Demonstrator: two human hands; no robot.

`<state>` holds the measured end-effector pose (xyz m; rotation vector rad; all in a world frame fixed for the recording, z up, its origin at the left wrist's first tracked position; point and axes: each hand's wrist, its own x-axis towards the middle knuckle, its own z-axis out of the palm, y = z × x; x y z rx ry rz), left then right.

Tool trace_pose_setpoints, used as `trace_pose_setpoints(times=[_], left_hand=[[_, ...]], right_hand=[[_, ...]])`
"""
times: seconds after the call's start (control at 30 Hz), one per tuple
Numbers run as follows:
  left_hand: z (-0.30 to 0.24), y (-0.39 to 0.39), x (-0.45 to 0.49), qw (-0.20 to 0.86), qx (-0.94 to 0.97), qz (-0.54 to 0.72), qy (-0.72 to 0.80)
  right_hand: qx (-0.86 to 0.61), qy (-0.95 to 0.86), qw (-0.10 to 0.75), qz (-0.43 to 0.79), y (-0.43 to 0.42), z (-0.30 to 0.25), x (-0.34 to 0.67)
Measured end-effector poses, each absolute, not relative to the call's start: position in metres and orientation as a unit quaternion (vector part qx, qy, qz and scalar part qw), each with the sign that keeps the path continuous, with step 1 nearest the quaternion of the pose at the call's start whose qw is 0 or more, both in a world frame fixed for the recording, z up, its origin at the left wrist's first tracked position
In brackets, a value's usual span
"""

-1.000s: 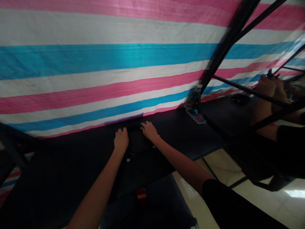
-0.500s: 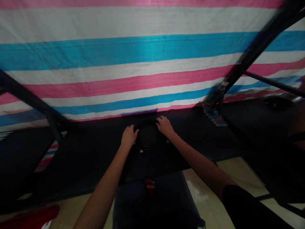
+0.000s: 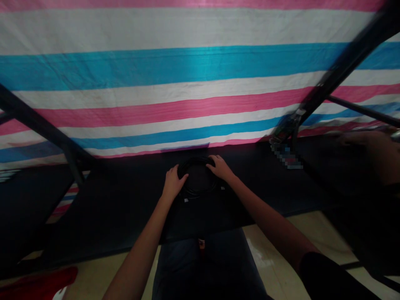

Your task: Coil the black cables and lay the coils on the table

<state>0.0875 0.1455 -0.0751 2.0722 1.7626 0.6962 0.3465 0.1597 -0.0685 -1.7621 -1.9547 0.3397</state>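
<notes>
A coil of black cable (image 3: 200, 192) lies on the black tabletop (image 3: 125, 200) in front of me. A small white tab (image 3: 186, 200) shows at its near side and another white tab (image 3: 222, 188) at its right. On the coil's left side rests my left hand (image 3: 173, 181), its fingers along the outer edge and its thumb reaching over the strands toward the middle. My right hand (image 3: 220, 167) holds the upper right of the ring, fingers over the far edge and thumb on the inner side. Dark cable against the dark table makes the exact finger contact hard to see.
A striped sheet (image 3: 187, 100) hangs behind the table, with slanting black frame bars (image 3: 331, 79) at either side. A clear plastic package (image 3: 286, 129) leans by the right bar. Another person's arm (image 3: 379, 154) reaches in at far right. Red cloth (image 3: 40, 283) lies lower left.
My left hand has shifted slightly right and its thumb has spread farther over the coil. The other person's arm has come into clearer view at right. The view has moved slightly.
</notes>
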Motion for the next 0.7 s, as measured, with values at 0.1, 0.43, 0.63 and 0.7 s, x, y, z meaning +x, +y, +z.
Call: trace_pose_setpoints(times=[0.1,0.43,0.63,0.7], left_hand=[[-0.082,0.129,0.085,0.162,0.715,0.255,0.630],[-0.079,0.141,0.091,0.122,0.702,0.194,0.674],[-0.071,0.148,0.031,0.099,0.672,0.183,0.711],[-0.067,0.141,0.011,0.090,0.647,0.183,0.735]], right_hand=[[-0.646,-0.708,0.254,0.131,0.155,-0.074,0.349],[-0.678,-0.674,0.247,0.161,0.146,-0.078,0.312],[-0.640,-0.688,0.248,0.235,0.128,-0.078,0.249],[-0.608,-0.692,0.268,0.281,0.121,-0.077,0.239]])
